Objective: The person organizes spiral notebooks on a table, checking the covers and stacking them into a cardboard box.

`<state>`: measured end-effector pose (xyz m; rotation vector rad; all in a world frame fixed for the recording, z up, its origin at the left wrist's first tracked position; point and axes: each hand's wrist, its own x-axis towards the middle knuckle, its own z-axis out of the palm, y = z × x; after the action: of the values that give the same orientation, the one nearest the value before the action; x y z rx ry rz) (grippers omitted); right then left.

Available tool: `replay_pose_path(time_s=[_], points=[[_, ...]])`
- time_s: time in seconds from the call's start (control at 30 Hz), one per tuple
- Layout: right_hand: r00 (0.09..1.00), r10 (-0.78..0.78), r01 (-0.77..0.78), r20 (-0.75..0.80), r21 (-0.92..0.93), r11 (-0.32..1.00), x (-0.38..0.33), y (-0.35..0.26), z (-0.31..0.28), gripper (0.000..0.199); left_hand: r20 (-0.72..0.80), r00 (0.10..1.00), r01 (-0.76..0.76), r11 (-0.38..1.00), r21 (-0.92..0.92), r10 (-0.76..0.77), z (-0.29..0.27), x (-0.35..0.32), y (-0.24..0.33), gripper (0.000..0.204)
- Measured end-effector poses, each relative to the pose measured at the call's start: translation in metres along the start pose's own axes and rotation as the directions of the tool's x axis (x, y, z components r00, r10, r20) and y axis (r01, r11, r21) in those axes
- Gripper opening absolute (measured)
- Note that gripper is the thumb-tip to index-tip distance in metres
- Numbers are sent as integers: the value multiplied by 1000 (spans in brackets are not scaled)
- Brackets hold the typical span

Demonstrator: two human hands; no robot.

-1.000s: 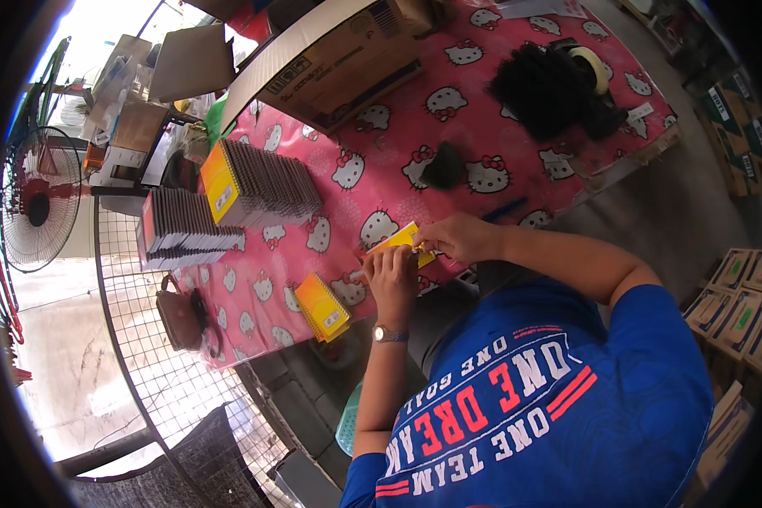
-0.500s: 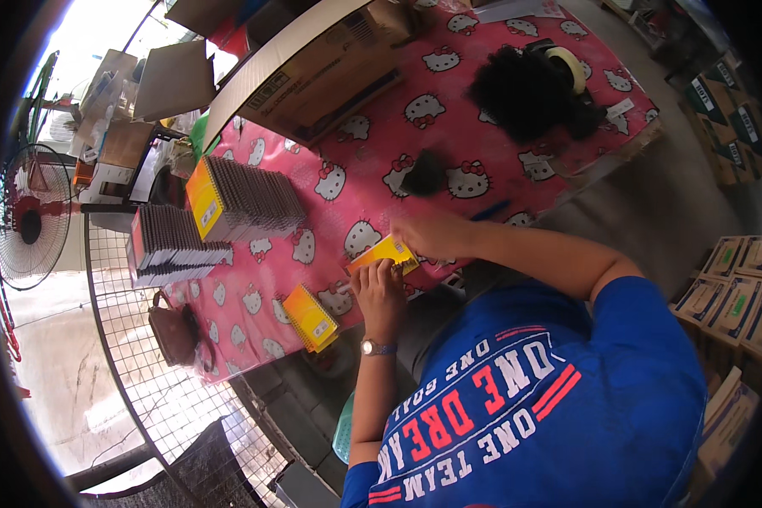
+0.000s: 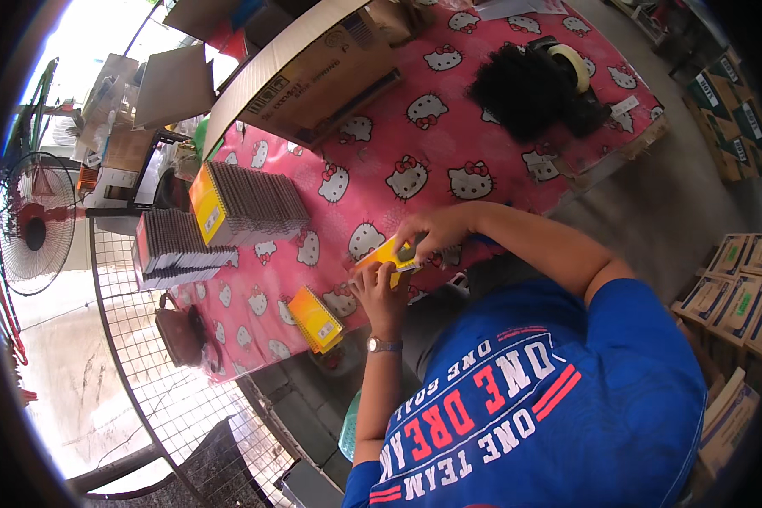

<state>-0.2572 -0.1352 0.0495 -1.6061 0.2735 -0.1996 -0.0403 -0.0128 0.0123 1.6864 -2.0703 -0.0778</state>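
A yellow-orange notebook [image 3: 389,256] lies at the table's near edge, partly covered by both of my hands. My left hand [image 3: 381,292] holds its near side with bent fingers. Over its far right part, my right hand [image 3: 436,230] is closed, fingers curled down. A small dark patch [image 3: 406,252] shows under those fingers; what it is cannot be made out. To the left of my left hand, a few yellow spiral notebooks [image 3: 316,320] lie stacked at the table edge.
Tall stacks of spiral notebooks [image 3: 250,203] [image 3: 178,245] stand at the left, by a brown pouch [image 3: 180,330]. Behind them is a large cardboard box [image 3: 322,85]. A black fluffy bundle [image 3: 521,89] and a tape roll [image 3: 571,68] lie at the far right of the pink table cover [image 3: 449,152].
My right hand has come down onto the notebook, its fingers now curled over it. A blurred dark thing beyond the hands is gone from that spot. My left hand stays on the notebook.
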Motion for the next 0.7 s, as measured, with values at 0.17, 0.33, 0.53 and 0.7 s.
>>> replay_pose_path(time_s=[0.17,0.33,0.53,0.7], points=[[991,136,-135,14,260,956,-6,-7,5,49,-64,998,-31,999,-26,30,6,-1,3,44],[985,135,-126,-107,83,988,1,-4,-2,50,-25,999,-28,996,-79,26,-5,2,6,46],[963,266,-263,-52,64,963,6,-7,-4,52,-7,1000,-12,992,-128,11,-12,7,3,50],[978,192,-197,-78,-68,978,17,-2,-8,56,1,999,49,948,-315,-51,-19,6,-14,40]])
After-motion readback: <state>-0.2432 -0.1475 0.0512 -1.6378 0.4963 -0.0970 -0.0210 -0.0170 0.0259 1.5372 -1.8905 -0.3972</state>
